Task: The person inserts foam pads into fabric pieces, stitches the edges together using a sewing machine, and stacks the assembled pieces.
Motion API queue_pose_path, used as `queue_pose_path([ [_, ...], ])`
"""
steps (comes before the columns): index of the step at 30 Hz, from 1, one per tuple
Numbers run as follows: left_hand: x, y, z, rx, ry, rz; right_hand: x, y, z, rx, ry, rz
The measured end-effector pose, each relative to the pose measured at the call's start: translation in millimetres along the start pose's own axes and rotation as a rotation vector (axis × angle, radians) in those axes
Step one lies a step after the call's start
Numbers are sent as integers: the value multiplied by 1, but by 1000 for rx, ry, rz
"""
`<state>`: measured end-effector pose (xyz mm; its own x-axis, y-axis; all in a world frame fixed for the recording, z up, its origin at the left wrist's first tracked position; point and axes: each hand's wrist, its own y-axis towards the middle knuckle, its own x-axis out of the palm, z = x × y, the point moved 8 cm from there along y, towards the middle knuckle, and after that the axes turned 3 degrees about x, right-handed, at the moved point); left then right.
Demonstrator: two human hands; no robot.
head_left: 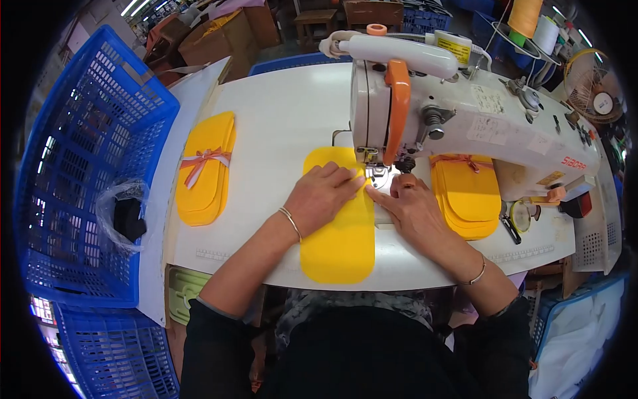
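A long yellow felt-like piece [337, 246] with rounded corners lies on the white sewing table, its right edge beside the presser foot [379, 171] of a sewing machine. My left hand [325, 193] rests on its upper half, fingers bent together and fingertips holding it down near the foot. My right hand [415, 209] is just right of the piece. Its index finger points to the piece's edge below the foot, while the other fingers curl in. Whether anything is inside those curled fingers is hidden.
Tied yellow bundles lie at left [206, 173] and under the machine arm [465, 196]. Small snips [510, 226] lie at right. A blue crate [100, 159] with a plastic bag [123, 213] stands left of the table. Thread cones [525, 20] rise behind the machine.
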<state>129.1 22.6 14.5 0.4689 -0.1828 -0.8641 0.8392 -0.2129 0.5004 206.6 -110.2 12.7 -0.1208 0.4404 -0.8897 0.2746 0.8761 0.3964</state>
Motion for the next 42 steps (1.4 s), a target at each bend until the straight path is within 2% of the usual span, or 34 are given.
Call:
queue_pose_path([
  [4,3,-1,-11,28,0,-26,-7,-7,-11,-13,106,-27],
  [7,-4,-13,-7,18,-59,-48,-20,-29,-48,-100,548,-107],
  [9,-18,-23,3,12,-83,-68,-14,-38,-62,-111,516,-117],
  [11,-38,-40,23,-181,-382,-222,-9,-43,-72,-121,420,-130],
  [16,-60,-66,71,-264,-385,-262,2,-30,-77,-176,323,-119],
  [19,-57,-81,66,-330,-330,-224,7,-27,-59,41,608,-103],
  [22,-45,-90,39,-564,-693,-254,3,-30,-60,-1,639,-104],
  [24,-42,-88,30,-547,-793,-303,1,-30,-63,-15,654,-99],
  [26,-35,-84,30,-510,-997,-395,7,-29,-57,85,656,-155],
  [27,-36,-81,28,-508,-998,-397,10,-29,-54,135,657,-183],
  [34,-22,-80,19,-559,-1047,-569,9,-31,-55,103,653,-153],
  [42,-18,-79,18,-529,-1033,-581,8,-33,-55,80,657,-138],
])
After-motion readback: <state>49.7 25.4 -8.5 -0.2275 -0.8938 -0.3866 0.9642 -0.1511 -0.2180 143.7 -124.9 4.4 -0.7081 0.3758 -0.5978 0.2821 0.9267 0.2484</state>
